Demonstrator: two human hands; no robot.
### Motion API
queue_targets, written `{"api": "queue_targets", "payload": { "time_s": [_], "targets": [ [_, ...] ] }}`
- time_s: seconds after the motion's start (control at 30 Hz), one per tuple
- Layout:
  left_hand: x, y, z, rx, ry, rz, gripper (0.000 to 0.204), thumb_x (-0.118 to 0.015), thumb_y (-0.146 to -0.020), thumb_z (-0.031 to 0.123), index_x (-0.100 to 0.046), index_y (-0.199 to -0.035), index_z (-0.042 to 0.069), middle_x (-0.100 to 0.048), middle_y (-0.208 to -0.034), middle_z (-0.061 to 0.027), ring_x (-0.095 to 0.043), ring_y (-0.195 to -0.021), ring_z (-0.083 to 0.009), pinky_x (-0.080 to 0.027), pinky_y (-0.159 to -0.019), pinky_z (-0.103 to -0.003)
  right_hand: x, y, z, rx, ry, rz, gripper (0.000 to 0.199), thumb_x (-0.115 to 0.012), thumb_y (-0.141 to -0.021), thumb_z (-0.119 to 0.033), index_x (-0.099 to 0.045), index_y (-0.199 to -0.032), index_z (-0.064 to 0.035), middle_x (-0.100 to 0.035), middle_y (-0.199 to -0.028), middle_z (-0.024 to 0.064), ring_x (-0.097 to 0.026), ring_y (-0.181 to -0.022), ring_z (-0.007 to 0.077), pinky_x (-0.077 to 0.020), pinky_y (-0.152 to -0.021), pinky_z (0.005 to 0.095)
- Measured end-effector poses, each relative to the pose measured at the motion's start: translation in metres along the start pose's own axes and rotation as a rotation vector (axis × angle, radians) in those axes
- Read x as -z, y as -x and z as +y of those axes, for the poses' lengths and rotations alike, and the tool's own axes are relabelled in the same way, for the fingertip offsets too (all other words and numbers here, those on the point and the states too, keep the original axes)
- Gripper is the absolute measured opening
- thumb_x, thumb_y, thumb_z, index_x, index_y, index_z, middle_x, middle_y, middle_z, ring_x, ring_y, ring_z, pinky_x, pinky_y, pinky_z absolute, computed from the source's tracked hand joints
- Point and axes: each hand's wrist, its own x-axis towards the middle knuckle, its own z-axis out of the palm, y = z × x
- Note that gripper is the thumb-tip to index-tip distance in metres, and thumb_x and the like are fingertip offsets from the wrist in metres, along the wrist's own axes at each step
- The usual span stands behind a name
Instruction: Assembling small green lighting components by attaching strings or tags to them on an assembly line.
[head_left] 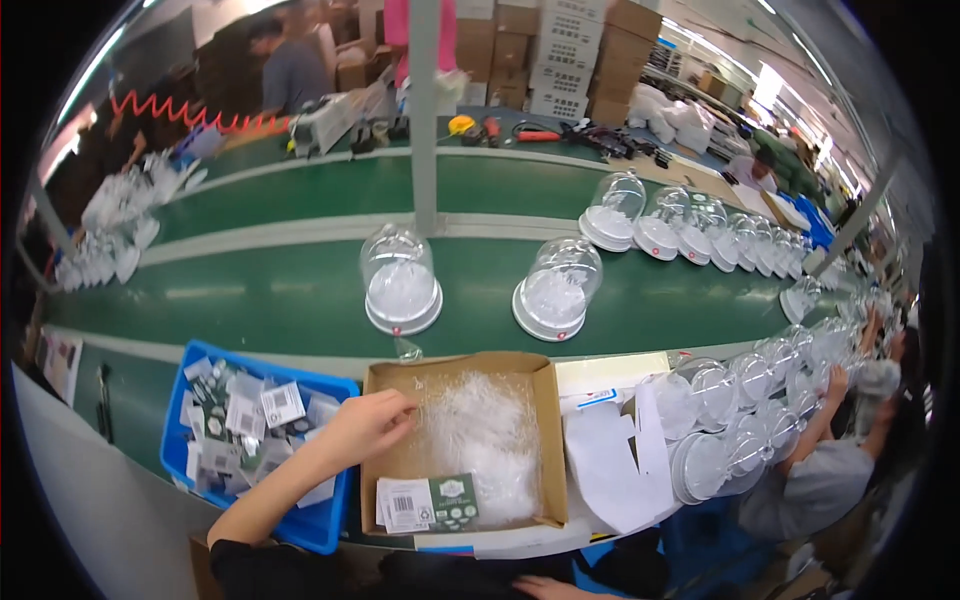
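My left hand (366,423) reaches over the left edge of an open cardboard box (548,440). Its fingers pinch at the clear crinkled plastic (480,430) that fills the box. Small printed labels (428,503) lie in the box's near left corner. My right hand (545,588) shows only as a sliver at the bottom edge, and its fingers are hidden. Two clear domes on white bases (400,280) (556,290) stand on the green conveyor belt (250,290) just beyond the box.
A blue bin (195,360) of small labelled packets sits left of the box. Stacked clear domes (720,420) and white sheets (610,450) lie to the right, next to a seated person (820,480). More domes (700,235) line the belt at far right. A grey post (424,110) rises behind.
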Motion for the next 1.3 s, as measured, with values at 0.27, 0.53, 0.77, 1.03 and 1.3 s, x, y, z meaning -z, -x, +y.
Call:
{"api": "queue_targets", "payload": {
  "time_s": [0.27,0.53,0.77,1.03,1.3],
  "targets": [
    [-0.027,0.037,-0.020,-0.043,-0.129,-0.174,0.020,-0.064,-0.082,0.021,-0.054,-0.088,0.004,-0.059,-0.086,-0.0140,-0.061,-0.081,-0.0353,-0.051,-0.068,-0.044,0.266,0.000,-0.234,0.183,0.064,0.270,0.023,-0.061,-0.087,-0.012,-0.060,-0.109,-0.0044,-0.062,-0.109,0.0148,-0.061,-0.099,0.0341,-0.0508,-0.084,0.0385],
    [0.059,0.043,-0.042,0.312,-0.307,0.423,0.012,-0.061,-0.082,0.015,-0.058,-0.086,0.004,-0.061,-0.081,-0.0141,-0.062,-0.078,-0.0351,-0.050,-0.068,-0.044,0.300,-0.111,-0.254,0.470,0.317,0.276,0.023,-0.064,-0.082,-0.009,-0.061,-0.105,-0.0036,-0.061,-0.103,0.0115,-0.060,-0.095,0.0302,-0.0515,-0.078,0.0374],
    [0.075,0.083,-0.058,0.668,-0.600,0.025,0.045,-0.080,-0.064,0.022,-0.061,-0.100,0.003,-0.063,-0.104,-0.0121,-0.057,-0.104,-0.0295,-0.048,-0.087,-0.039,0.307,-0.139,-0.267,0.668,0.462,0.043,0.024,-0.065,-0.082,-0.014,-0.060,-0.104,-0.0042,-0.060,-0.107,0.0098,-0.060,-0.096,0.0286,-0.0507,-0.081,0.0372],
    [0.070,0.081,-0.087,0.740,-0.754,-0.097,0.043,-0.079,-0.063,0.018,-0.065,-0.101,0.004,-0.064,-0.104,-0.0113,-0.053,-0.110,-0.0301,-0.044,-0.094,-0.040,0.314,-0.150,-0.271,0.685,0.371,0.067,0.021,-0.066,-0.081,-0.012,-0.061,-0.101,-0.0058,-0.061,-0.102,0.0084,-0.061,-0.091,0.0276,-0.0513,-0.075,0.0372],
    [0.097,0.075,-0.025,0.300,-0.011,0.253,0.039,-0.068,-0.079,0.027,-0.062,-0.106,-0.001,-0.064,-0.097,-0.0177,-0.062,-0.090,-0.0321,-0.049,-0.081,-0.037,0.336,-0.182,-0.281,0.560,0.277,0.327,0.028,-0.068,-0.079,-0.003,-0.062,-0.107,-0.0025,-0.065,-0.098,0.0108,-0.063,-0.087,0.0269,-0.0510,-0.073,0.0316]
  ]
}}
